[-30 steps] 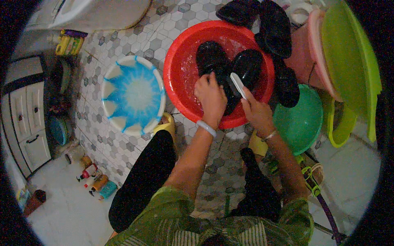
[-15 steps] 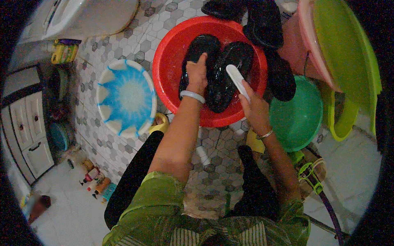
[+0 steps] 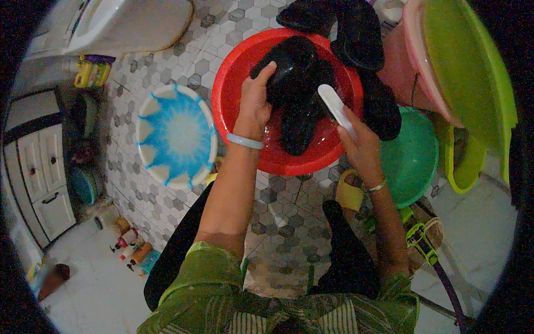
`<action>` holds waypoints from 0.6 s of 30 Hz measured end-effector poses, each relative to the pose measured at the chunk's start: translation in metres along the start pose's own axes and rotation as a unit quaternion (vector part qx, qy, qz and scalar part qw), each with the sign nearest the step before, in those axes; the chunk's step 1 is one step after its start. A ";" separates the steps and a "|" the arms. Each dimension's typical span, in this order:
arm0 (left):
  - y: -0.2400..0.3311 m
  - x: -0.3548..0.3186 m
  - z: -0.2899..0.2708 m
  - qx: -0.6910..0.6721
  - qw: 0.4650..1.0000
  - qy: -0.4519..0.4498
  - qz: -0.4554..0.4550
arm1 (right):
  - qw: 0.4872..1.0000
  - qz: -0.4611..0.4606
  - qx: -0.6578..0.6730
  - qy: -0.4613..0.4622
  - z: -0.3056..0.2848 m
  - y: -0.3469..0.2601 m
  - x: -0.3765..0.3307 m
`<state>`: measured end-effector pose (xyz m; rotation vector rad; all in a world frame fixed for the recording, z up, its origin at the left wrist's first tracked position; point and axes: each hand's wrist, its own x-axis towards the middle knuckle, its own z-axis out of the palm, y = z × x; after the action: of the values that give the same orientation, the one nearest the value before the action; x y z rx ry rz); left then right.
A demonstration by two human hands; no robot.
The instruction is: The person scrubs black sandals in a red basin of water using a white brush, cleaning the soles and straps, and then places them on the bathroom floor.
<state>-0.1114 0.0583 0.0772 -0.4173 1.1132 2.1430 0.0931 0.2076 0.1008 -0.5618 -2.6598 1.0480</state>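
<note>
A red basin (image 3: pixel 221 106) stands in front of me, its inside wet and shiny. My left hand (image 3: pixel 256 103) is closed on the side of a wet black shoe (image 3: pixel 290 58), which is tilted up against the basin's far side. Partly under it lies a second black shoe (image 3: pixel 300 127) in the basin. In my right hand (image 3: pixel 361 147) is a white scrubbing brush (image 3: pixel 332 103), gripped by its near end. Its head is over the second shoe's right side; whether it touches is unclear, and the bristles face away from view.
More black shoes (image 3: pixel 359 42) lie beyond and right of the basin. A blue-and-white basin (image 3: pixel 178 133) is at left, a green basin (image 3: pixel 409 158) at right. Large pink (image 3: pixel 414 67) and lime tubs (image 3: pixel 473 72) lean at far right. Bottles (image 3: pixel 133 245) stand at lower left.
The left hand has gripped the left shoe and turned it up and rightward, partly over the other. The right hand with the brush has shifted slightly right.
</note>
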 end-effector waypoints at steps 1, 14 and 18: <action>0.000 0.000 -0.001 0.018 1.000 -0.006 0.003 | 1.000 0.002 -0.013 0.004 -0.004 -0.002 -0.001; -0.052 -0.010 -0.002 -0.066 0.993 0.094 -0.014 | 0.996 0.001 -0.081 0.036 0.046 -0.032 0.052; -0.054 -0.021 0.003 -0.097 0.991 0.091 0.007 | 0.995 0.006 -0.097 -0.018 0.048 -0.046 0.025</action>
<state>-0.0586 0.0736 0.0587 -0.7078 1.0086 2.2707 0.0420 0.1583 0.1003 -0.6022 -2.8131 0.8142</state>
